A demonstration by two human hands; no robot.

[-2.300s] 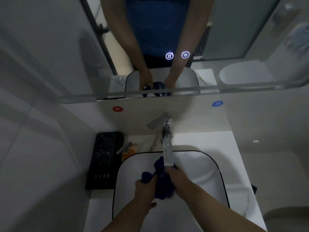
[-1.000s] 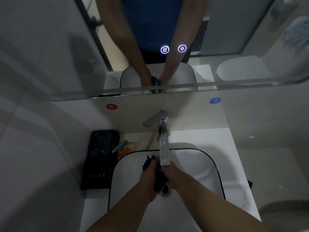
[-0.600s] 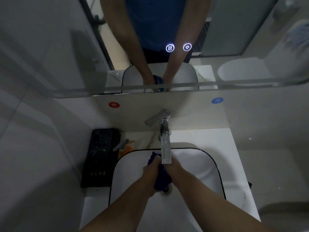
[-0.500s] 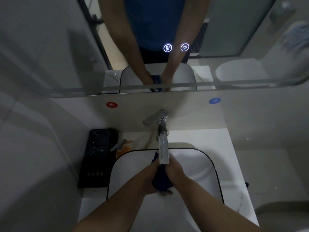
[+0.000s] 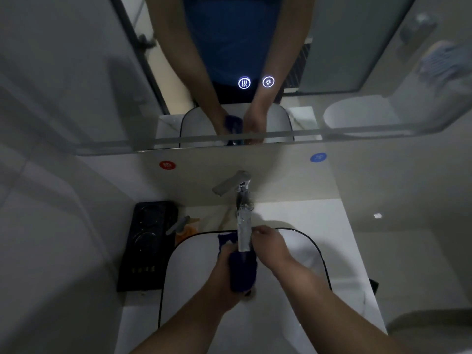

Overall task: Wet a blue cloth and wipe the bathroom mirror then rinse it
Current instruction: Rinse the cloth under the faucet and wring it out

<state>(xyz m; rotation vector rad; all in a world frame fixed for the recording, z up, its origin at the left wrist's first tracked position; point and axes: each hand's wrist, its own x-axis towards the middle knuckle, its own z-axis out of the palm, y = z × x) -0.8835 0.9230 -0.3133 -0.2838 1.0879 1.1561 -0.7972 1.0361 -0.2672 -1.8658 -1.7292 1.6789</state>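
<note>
Blue cloth [image 5: 242,272] bunched in curled fingers of left hand [image 5: 227,267] under faucet [image 5: 244,226] near back edge of sink [image 5: 316,249], right hand [image 5: 269,245] grip cannot be told; hard wringing there could splash the counter [image 5: 319,218].

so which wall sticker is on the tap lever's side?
The red sticker, left of the tap: the lever angles toward it. The blue sticker is on the right.

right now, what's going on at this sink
A person is at the sink, holding a blue cloth under the faucet spout. The left hand grips the bunched cloth over the basin; the right hand is close beside it by the spout, its hold hidden. Nothing touches the mirror above.
</note>
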